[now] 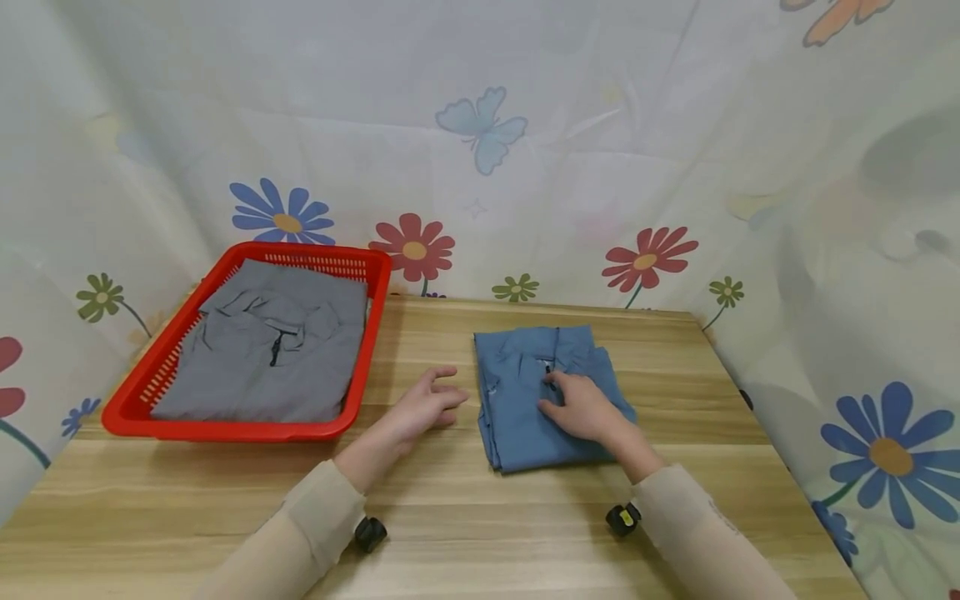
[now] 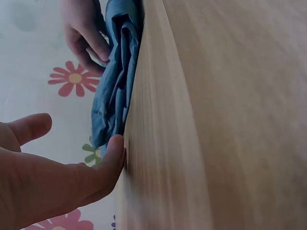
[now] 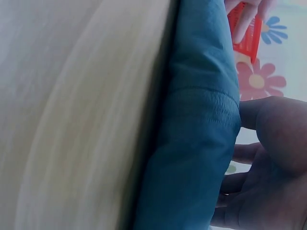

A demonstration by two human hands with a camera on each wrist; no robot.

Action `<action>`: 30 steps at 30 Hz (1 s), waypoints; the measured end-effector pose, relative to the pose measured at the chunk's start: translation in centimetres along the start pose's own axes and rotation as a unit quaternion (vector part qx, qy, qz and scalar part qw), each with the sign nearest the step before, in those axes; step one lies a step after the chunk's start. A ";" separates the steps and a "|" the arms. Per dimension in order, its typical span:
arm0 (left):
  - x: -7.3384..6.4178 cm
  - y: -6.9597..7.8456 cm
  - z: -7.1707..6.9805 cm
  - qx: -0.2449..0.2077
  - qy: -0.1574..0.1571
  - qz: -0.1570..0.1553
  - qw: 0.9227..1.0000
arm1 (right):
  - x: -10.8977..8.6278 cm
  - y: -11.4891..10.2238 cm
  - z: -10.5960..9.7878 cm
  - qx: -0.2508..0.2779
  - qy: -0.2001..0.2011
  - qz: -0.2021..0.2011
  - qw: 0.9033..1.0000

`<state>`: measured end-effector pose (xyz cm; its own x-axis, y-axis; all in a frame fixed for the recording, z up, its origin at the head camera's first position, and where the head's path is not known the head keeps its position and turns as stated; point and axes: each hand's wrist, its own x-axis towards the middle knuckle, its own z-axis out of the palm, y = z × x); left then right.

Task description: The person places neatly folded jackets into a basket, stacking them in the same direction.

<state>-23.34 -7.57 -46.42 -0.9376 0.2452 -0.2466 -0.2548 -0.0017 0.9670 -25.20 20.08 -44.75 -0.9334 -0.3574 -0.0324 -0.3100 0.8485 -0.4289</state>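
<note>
A folded blue zip-collar garment (image 1: 536, 417) lies on the wooden table, right of centre. My right hand (image 1: 583, 407) rests on top of it, fingertips at the dark zip pull below the collar. In the right wrist view its fingers (image 3: 247, 152) touch the upper face of the blue folds, loosely spread. Just left of the garment, my left hand (image 1: 426, 404) hovers low over the table with thumb and fingers apart and nothing between them. The left wrist view has its fingertips (image 2: 114, 148) close to the tabletop, near the garment's folded edge.
A red plastic basket (image 1: 367, 350) stands at the left of the table, holding a folded grey zip-collar garment (image 1: 255, 379). Behind the wooden tabletop (image 1: 480, 533) hangs a white curtain (image 1: 570, 192) printed with flowers and butterflies, which also closes off both sides.
</note>
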 end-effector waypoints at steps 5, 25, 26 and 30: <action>0.2 0.0 -0.3 0.003 0.008 -0.003 1.000 | 0.3 -0.9 0.4 0.003 -0.004 -0.016 1.000; 0.7 0.7 0.3 0.018 0.022 -0.001 1.000 | -1.6 3.1 -2.6 0.130 0.123 0.050 0.983; 0.7 0.7 0.5 0.020 0.022 0.001 1.000 | -1.8 3.5 -2.9 0.130 0.114 0.070 0.982; 1.1 0.6 1.0 0.040 0.030 0.012 0.999 | -2.4 4.5 -3.2 0.147 0.030 0.122 0.981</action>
<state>-24.30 -6.28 -46.08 -0.9564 0.1875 -0.2238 -0.2140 0.0711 0.9742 -24.88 26.02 -43.67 -0.9852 -0.1267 -0.1157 -0.0198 0.7540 -0.6566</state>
